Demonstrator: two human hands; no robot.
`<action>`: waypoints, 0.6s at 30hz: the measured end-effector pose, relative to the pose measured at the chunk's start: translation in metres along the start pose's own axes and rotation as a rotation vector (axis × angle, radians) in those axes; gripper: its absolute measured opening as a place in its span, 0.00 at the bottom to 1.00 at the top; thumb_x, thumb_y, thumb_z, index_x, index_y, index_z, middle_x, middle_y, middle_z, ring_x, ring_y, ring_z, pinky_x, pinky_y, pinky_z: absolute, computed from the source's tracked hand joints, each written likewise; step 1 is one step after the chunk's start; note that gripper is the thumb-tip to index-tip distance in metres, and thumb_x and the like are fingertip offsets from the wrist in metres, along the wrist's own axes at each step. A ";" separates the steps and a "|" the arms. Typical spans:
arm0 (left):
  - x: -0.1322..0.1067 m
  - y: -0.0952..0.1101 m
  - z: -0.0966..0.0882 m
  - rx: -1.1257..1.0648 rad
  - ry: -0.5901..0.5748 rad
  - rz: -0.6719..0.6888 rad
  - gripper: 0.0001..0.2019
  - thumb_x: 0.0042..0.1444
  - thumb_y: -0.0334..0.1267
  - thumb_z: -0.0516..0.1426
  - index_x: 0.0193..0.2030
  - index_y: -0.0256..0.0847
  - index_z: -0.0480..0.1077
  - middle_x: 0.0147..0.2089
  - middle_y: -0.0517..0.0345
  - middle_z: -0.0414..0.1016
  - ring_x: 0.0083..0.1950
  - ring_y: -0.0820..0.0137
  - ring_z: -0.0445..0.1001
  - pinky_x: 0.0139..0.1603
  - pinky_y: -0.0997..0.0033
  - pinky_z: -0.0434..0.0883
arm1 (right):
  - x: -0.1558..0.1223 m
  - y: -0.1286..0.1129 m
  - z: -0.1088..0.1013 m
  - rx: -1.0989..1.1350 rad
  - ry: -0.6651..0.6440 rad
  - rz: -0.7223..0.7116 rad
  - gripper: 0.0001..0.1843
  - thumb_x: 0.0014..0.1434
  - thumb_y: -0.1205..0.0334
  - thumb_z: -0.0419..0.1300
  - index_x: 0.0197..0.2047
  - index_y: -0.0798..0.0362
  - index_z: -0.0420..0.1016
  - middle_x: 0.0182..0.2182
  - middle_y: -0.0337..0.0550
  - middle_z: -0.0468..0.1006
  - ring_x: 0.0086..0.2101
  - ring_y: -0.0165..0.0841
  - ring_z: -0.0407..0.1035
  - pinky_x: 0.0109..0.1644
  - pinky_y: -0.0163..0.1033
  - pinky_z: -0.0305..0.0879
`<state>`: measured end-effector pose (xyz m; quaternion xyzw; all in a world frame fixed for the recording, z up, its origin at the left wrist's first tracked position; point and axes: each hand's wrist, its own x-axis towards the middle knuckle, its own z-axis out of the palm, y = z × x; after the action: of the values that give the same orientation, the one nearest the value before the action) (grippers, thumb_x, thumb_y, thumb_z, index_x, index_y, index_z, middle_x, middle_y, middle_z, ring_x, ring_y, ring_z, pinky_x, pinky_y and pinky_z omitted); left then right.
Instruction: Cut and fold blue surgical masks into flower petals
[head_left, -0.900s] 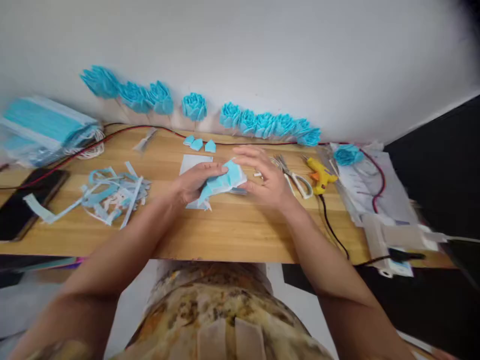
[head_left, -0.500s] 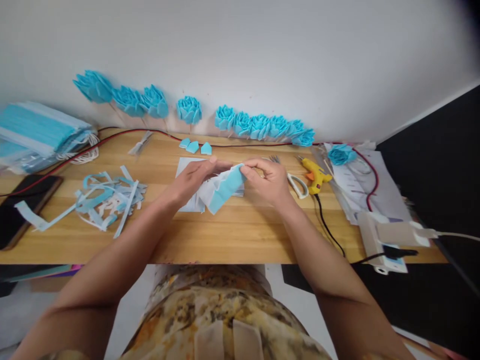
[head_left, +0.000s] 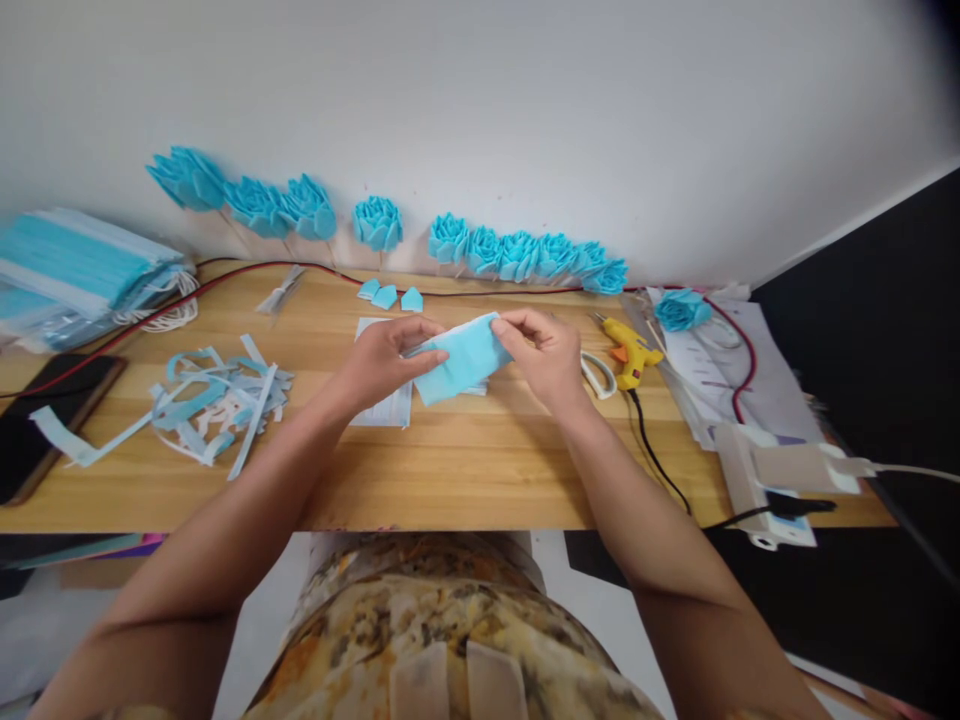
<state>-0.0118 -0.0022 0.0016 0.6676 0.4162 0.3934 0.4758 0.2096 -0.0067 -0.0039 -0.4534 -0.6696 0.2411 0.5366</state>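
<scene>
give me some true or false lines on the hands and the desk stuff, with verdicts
1. The left hand and right hand both hold the blue sheet. True.
2. The yellow glue gun lies to the right of the right hand. True.
3. The blue sheet lies flat on the table. False: it is held tilted between both hands.
4. The phone is at the table's left end. True.
5. The cut strips lie beside the glue gun. False: they are left of the left hand.
</scene>
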 end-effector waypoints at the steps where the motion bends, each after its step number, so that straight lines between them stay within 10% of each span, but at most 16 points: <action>1: 0.000 -0.002 0.000 -0.008 0.010 -0.003 0.19 0.47 0.50 0.69 0.39 0.38 0.77 0.43 0.51 0.83 0.46 0.61 0.79 0.49 0.64 0.74 | 0.000 0.001 0.000 0.008 0.009 0.009 0.08 0.59 0.58 0.63 0.33 0.52 0.82 0.28 0.38 0.82 0.29 0.30 0.73 0.35 0.35 0.69; 18: 0.004 -0.009 0.001 -0.109 0.035 -0.015 0.18 0.46 0.50 0.68 0.39 0.38 0.79 0.36 0.53 0.83 0.38 0.66 0.77 0.38 0.68 0.73 | 0.003 0.003 -0.002 0.074 0.080 0.096 0.10 0.57 0.55 0.64 0.32 0.53 0.81 0.24 0.35 0.76 0.26 0.26 0.66 0.30 0.32 0.63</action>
<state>-0.0114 0.0030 -0.0063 0.6303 0.4075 0.4237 0.5071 0.2126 -0.0029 -0.0046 -0.4741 -0.6159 0.2728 0.5669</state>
